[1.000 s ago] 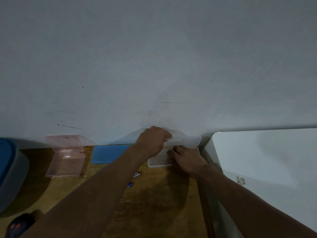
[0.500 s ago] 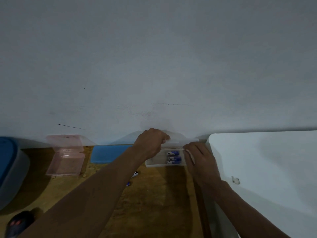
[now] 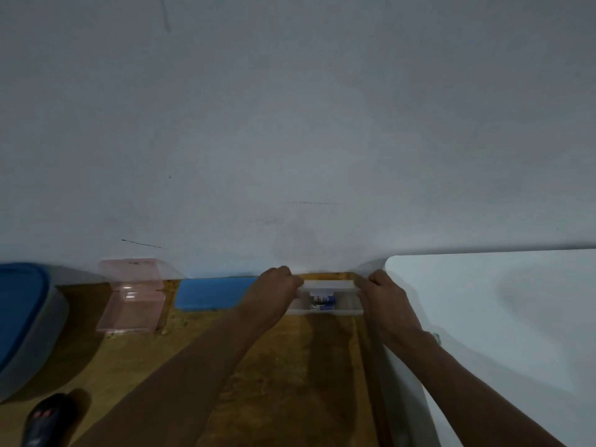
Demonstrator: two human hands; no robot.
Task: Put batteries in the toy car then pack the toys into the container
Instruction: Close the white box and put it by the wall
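A small clear plastic box [image 3: 325, 309] stands at the back of the wooden table [image 3: 290, 366], close to the wall. Its lid [image 3: 327, 284] is held over it, partly covering it. Blue batteries [image 3: 323, 301] show inside. My left hand [image 3: 274, 293] grips the left end of the lid and box. My right hand [image 3: 385, 296] grips the right end. A dark toy [image 3: 48, 419] with red marks lies at the bottom left; only part of it shows.
A blue block [image 3: 213, 293] lies left of the box. An open pink clear case [image 3: 134, 298] stands further left. A large container with a blue lid [image 3: 22, 321] is at the far left. A white surface [image 3: 500, 333] fills the right. The wall [image 3: 290, 124] is directly behind.
My right hand moved from on top of the box to its right end, uncovering the batteries. The lid came down over the box between both hands.
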